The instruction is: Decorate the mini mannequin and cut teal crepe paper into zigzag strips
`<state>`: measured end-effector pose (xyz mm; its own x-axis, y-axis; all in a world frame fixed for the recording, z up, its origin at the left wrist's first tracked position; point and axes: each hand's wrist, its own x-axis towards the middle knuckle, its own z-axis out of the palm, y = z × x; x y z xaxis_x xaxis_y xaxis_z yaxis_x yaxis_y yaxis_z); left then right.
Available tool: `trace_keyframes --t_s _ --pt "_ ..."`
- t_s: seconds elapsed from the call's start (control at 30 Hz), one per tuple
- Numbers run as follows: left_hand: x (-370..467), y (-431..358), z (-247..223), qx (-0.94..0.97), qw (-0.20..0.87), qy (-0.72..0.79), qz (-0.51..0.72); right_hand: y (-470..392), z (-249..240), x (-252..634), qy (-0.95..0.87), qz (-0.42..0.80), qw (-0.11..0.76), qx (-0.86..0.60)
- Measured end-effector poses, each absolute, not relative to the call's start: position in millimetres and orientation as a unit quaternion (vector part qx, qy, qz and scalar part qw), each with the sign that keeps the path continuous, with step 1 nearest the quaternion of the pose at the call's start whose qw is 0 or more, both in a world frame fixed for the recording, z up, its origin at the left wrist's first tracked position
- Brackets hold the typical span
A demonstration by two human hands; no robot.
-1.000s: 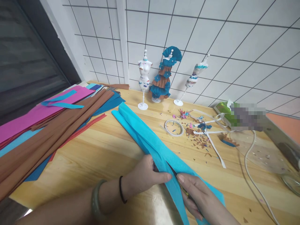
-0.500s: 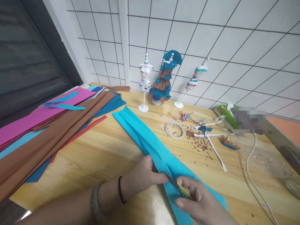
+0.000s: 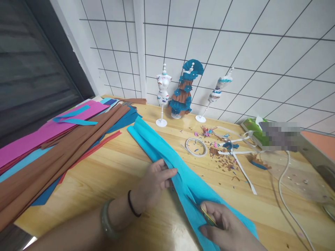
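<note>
A long strip of turquoise crepe paper (image 3: 167, 157) lies diagonally over the wooden table, with a lengthwise slit in its lower part. My left hand (image 3: 158, 179) is closed on the paper's left edge, the thumb on top and the other fingers partly beneath. In my right hand (image 3: 222, 223) is a pair of scissors (image 3: 206, 215) with a yellow-green handle. Their dark blades point up and left and lie at the slit. My fingers cover most of the handles.
Folded brown crepe paper (image 3: 86, 150) and a pink sheet (image 3: 52, 134) are piled on the left. Small dress forms, including a white one (image 3: 163, 89) and a paper-dressed one (image 3: 184, 92), stand by the wall. A tape roll (image 3: 195, 147), paper scraps (image 3: 225, 162) and a cable (image 3: 284, 195) lie right.
My left hand has shifted up and left along the paper, away from the scissors. The right hand with the scissors stays nearly in place. The whole view has tilted slightly.
</note>
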<state>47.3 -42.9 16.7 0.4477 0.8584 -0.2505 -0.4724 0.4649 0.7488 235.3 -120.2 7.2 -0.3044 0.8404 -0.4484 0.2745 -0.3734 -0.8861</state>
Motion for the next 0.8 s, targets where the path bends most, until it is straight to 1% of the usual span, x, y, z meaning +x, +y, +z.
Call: trace_keyframes --t_s 0.2,0.33,0.43,0.53,0.67,0.8 --pt "47 -42 13 0.315 0.769 0.378 0.409 -126 25 244 -0.49 0.658 0.201 -0.535" --pt "47 -43 12 0.305 0.759 0.408 0.406 -128 34 258 -0.464 0.607 0.205 -0.612" --pt "48 -43 11 0.312 0.753 0.411 0.41 -125 34 264 -0.473 0.587 0.194 -0.627" --pt "49 -44 11 0.32 0.75 0.418 0.401 -123 29 262 -0.487 0.581 0.21 -0.617" --pt "51 -45 12 0.326 0.757 0.415 0.385 -124 24 258 -0.464 0.561 0.229 -0.646" --pt "52 -47 12 0.339 0.76 0.415 0.368 -127 26 258 -0.437 0.593 0.234 -0.634"
